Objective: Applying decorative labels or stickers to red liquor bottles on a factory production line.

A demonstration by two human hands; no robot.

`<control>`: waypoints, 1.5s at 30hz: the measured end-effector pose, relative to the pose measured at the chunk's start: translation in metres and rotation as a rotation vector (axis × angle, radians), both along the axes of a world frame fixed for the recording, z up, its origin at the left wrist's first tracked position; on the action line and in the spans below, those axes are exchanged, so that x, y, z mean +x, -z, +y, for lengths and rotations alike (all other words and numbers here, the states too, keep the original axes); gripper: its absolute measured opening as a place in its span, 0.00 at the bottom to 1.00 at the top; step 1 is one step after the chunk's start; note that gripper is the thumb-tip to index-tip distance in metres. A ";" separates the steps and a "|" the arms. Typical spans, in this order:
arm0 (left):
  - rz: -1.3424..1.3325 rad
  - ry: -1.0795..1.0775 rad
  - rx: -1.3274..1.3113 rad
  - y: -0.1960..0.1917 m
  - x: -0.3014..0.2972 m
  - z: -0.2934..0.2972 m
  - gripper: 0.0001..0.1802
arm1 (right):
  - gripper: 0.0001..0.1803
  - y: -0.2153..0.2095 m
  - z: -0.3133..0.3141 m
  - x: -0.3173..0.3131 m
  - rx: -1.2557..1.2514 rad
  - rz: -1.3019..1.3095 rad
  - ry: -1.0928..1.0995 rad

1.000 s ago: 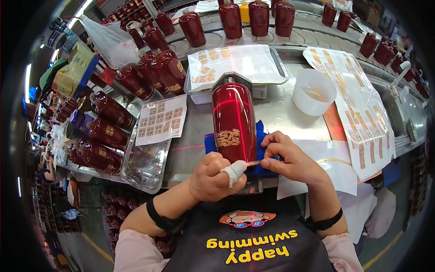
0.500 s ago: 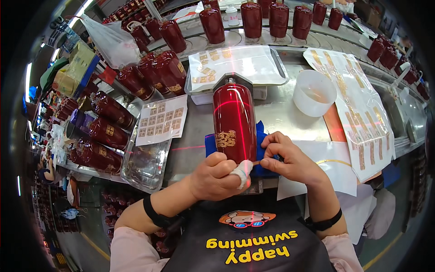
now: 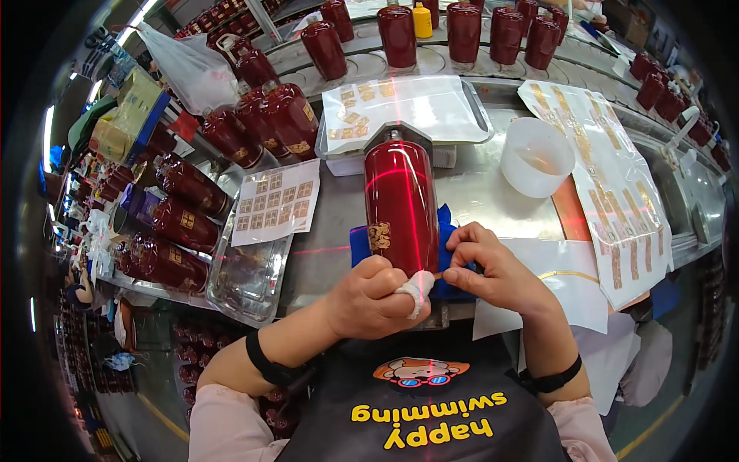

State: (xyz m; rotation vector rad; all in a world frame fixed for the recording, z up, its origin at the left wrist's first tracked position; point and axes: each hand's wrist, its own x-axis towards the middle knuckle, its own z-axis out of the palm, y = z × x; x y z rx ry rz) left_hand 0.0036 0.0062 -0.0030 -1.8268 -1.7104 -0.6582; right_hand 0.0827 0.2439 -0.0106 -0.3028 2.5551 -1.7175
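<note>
A dark red glossy bottle (image 3: 400,192) lies in front of me, its neck in a dark notched holder (image 3: 398,129) and its base toward me. A gold decal (image 3: 379,236) shows on its left side. My left hand (image 3: 369,299) is closed at the base, with a bunched white cloth (image 3: 418,292) at its fingers touching the bottle's lower edge. Beside the base on the right, my right hand (image 3: 486,266) is pinched; whatever its fingertips hold is too small to make out. Blue cloth (image 3: 445,227) shows beneath the bottle.
Decal sheets lie on a tray (image 3: 481,127), at the left (image 3: 273,202) and at the right (image 3: 596,177). A white tub (image 3: 536,158) stands right of the bottle. Red bottles (image 3: 281,119) crowd the left; others (image 3: 464,32) stand on a conveyor behind. A clear tray (image 3: 246,281) sits left.
The bottle has turned slightly, carrying its decal further round to the left. Both hands stay nearly in place. Conveyor bottles have shifted; a yellow container shows there, and the white one is gone.
</note>
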 end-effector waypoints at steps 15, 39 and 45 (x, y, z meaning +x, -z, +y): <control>0.020 0.022 0.034 -0.001 -0.001 0.005 0.18 | 0.11 0.001 -0.001 0.000 -0.006 0.014 0.012; 0.078 -0.057 -0.035 -0.006 0.004 0.002 0.16 | 0.11 0.005 -0.007 -0.002 0.041 0.075 0.043; -0.153 -0.050 0.003 0.008 0.004 -0.011 0.15 | 0.10 0.007 -0.006 0.001 -0.029 0.056 0.052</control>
